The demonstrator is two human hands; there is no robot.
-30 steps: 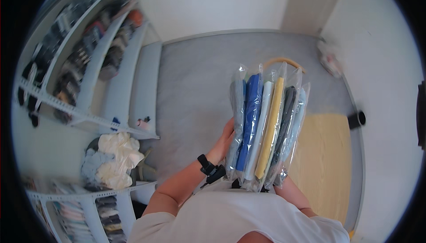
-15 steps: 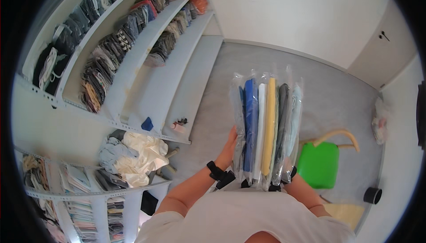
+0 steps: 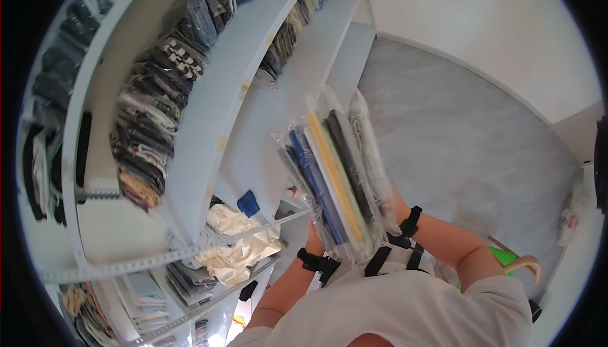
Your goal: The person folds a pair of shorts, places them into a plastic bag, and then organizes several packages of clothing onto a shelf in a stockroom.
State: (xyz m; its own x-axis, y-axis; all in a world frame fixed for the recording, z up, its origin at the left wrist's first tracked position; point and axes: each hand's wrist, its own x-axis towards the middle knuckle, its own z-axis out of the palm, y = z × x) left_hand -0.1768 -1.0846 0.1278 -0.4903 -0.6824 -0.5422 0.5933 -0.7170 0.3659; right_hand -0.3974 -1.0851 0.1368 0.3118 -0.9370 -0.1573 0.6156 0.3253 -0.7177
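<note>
Pressed between my two hands is a row of folded garments in clear plastic bags (image 3: pixel 334 185), standing on edge in front of my chest. Blue, white, yellow, dark grey and pale patterned pieces show through the plastic. My left hand (image 3: pixel 315 239) closes on the left side of the row, its fingers partly hidden. On the opposite side my right hand (image 3: pixel 401 210) grips the outermost pale bag, most of its fingers behind the plastic. The row tilts, with its far end toward the shelves on the left.
To the left rises a grey metal shelf rack (image 3: pixel 250 128) with rows of bagged clothes (image 3: pixel 149 109). A small dark blue item (image 3: pixel 248 203) lies on a lower shelf. Nearby is a heap of cream cloth (image 3: pixel 235 246). A green chair (image 3: pixel 505 257) stands behind my right arm.
My view has turned left, and the shelves now fill more of it. The bagged garments have swung left and tilted, still held between both hands. The green chair has slipped behind my right arm.
</note>
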